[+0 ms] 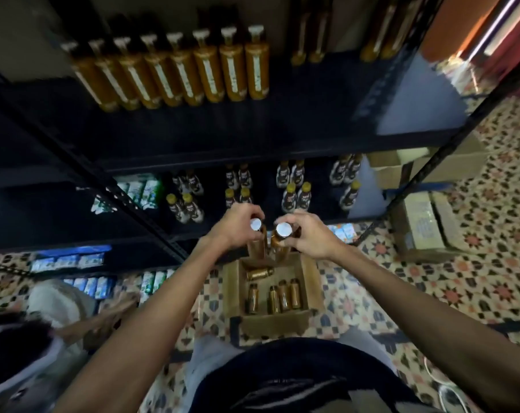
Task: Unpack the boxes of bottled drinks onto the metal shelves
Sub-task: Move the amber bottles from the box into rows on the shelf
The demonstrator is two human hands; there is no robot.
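Note:
My left hand (238,226) grips an amber bottle with a white cap (256,225) by its neck. Beside it, my right hand (308,234) grips a second amber bottle (282,231) the same way. Both bottles hang upright above an open cardboard box (233,289) on the floor. Several more amber bottles (284,295) remain inside it, one lying on its side. Above stands a dark metal shelf (282,129) carrying a row of several amber bottles (175,73) along its back.
A lower shelf holds several small dark bottles with yellow caps (294,196) and cartons (136,192). More cardboard boxes (425,225) stand on the patterned floor at the right. A person crouches at the lower left (20,347). A black shelf upright (431,165) slants at the right.

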